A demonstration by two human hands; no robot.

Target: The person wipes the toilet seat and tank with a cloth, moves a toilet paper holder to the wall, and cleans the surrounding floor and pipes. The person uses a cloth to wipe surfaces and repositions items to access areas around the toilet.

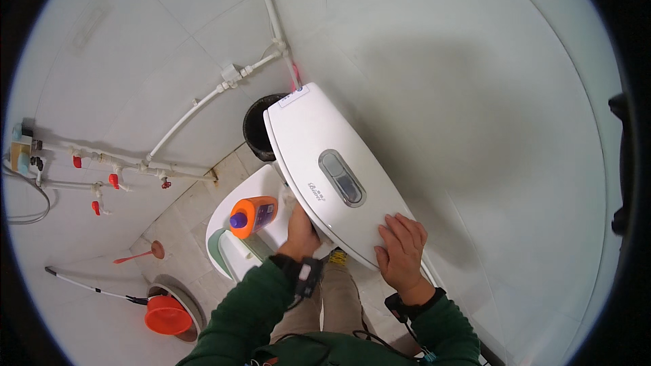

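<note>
My right hand [402,251] rests on the white toilet tank lid [300,137], fingers a little apart, near the end closest to me. A two-part flush button [342,178] is set in the middle of the lid. My left hand [301,234] reaches against the tank's front, below the lid's edge. Its fingers are hidden there, so its grip cannot be made out; something pale shows beside it. Left of that hand, an orange bottle [249,216] with a purple cap stands on the white toilet [218,213]. A white and green piece [236,251] lies beside the bottle.
A black bin [257,127] stands behind the tank's far end. White pipes [178,122] with red-handled valves [113,181] run along the tiled wall. On the floor are a plunger [157,249] and a red basin [168,315] over a grey one. A white-handled tool [86,284] leans there.
</note>
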